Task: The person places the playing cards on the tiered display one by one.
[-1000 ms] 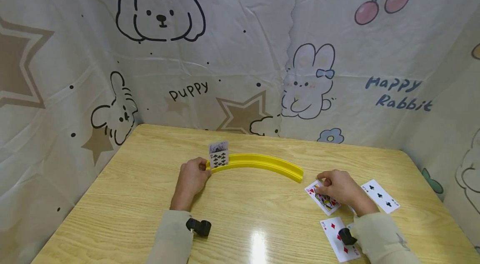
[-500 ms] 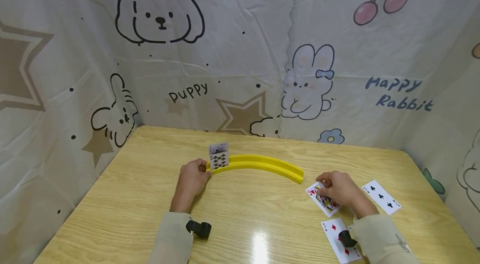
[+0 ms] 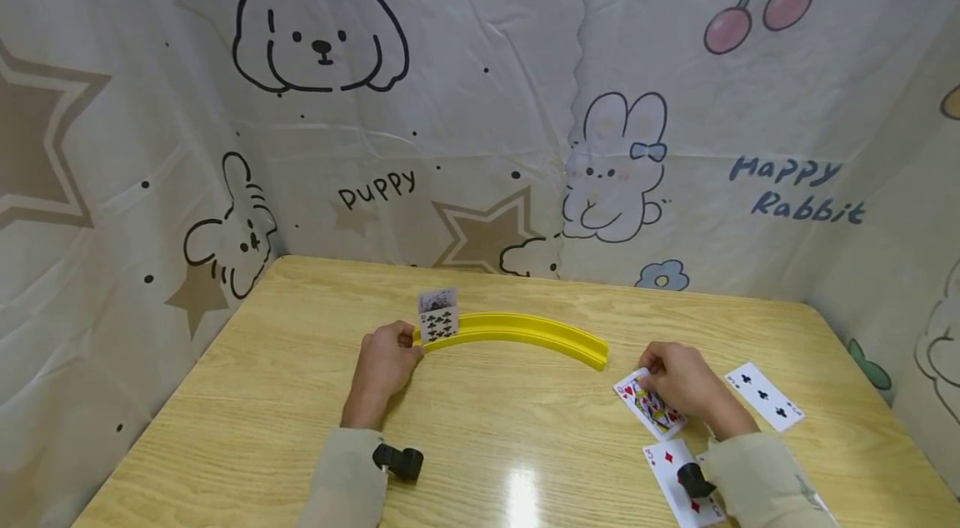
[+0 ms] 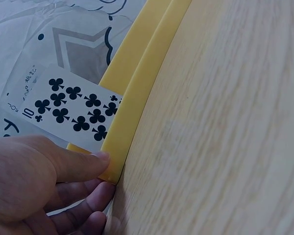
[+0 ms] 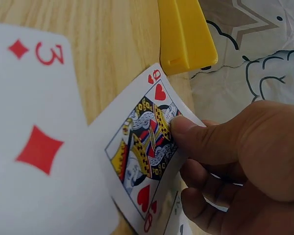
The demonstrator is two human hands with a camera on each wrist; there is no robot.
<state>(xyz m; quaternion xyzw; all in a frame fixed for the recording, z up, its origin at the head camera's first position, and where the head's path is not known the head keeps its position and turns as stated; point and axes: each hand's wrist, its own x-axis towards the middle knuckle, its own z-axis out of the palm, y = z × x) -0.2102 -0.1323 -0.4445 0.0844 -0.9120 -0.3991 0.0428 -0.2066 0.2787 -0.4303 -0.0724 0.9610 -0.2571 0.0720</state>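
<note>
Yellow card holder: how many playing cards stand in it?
2: the ten of clubs in front and a joker behind it, both at the end of the yellow card holder gripped by the left hand. More may be hidden.

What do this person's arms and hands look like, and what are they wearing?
The left hand and right hand are gloveless. The left sleeve and right sleeve are pale beige; the right has faint grey marking. Each cuff carries a small black device.
</note>
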